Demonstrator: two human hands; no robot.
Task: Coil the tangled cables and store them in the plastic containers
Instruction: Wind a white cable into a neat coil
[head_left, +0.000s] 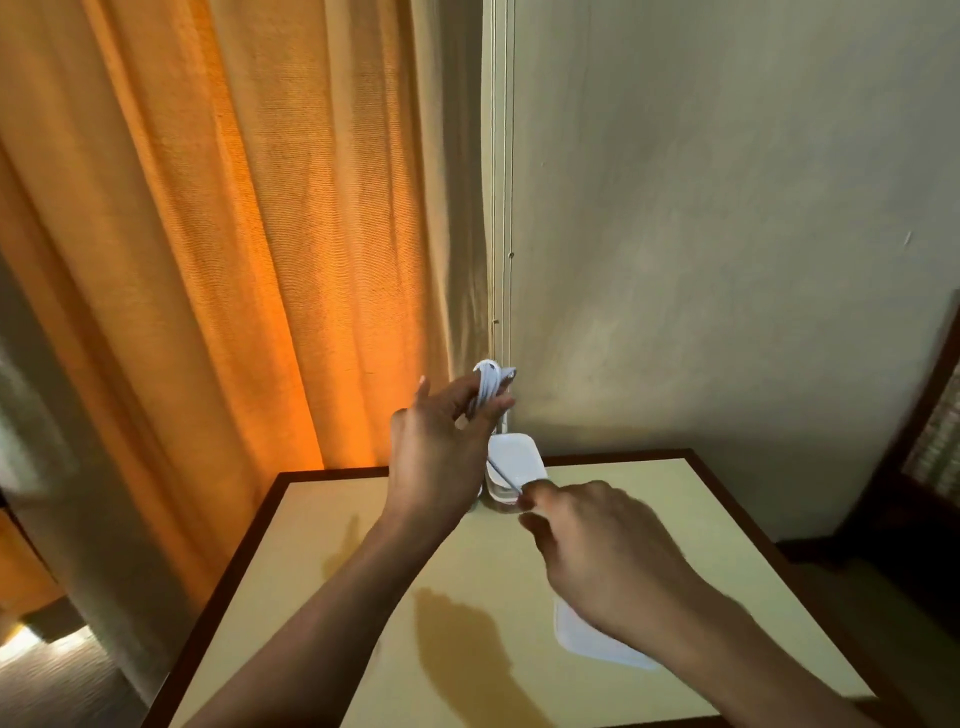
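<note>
left hand (441, 441) grips coiled white cable (488, 387); right hand (597, 540) pinches its tail.

The dark-edged cream table (311, 571) bears a plastic container (517, 452) and a white lid (597, 647).

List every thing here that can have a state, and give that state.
white cable: partly coiled, loops in the left hand, one strand running to the right hand.
left hand: raised, gripping the coil.
right hand: pinching the loose strand.
plastic container: upright at the table's far edge; lidded or not, unclear.
lid: flat on the table, partly under the right forearm.
curtain: drawn.
</note>
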